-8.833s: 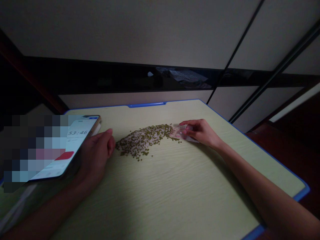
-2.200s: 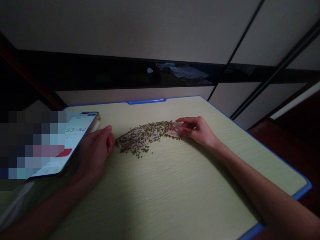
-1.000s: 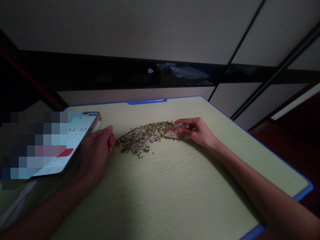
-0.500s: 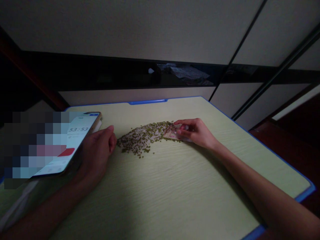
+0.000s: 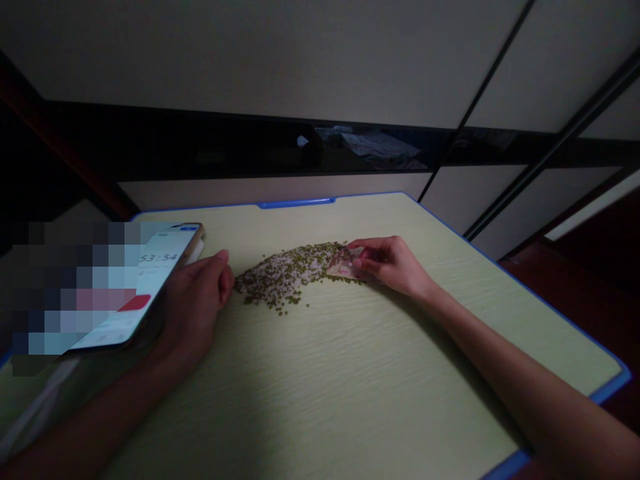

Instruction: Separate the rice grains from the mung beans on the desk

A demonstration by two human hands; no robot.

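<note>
A pile of small green beans mixed with pale grains [image 5: 287,270] lies on the pale wooden table [image 5: 350,373]. My right hand [image 5: 393,263] pinches a small pinkish card [image 5: 344,265] with its edge set against the right end of the pile. My left hand [image 5: 193,310] rests on its side at the left end of the pile, fingers together and curved, holding nothing. A phone [image 5: 145,287] showing a timer stands just left of that hand.
The table has a blue rim [image 5: 295,202] and ends close on the right [image 5: 607,383]. Beyond it are a dark shelf [image 5: 365,148] with crumpled material and light wall panels. The floor at the right is dark red.
My right hand has pushed the card a little leftward into the pile, gathering the beans closer. The phone timer has advanced. My left hand has stayed put.
</note>
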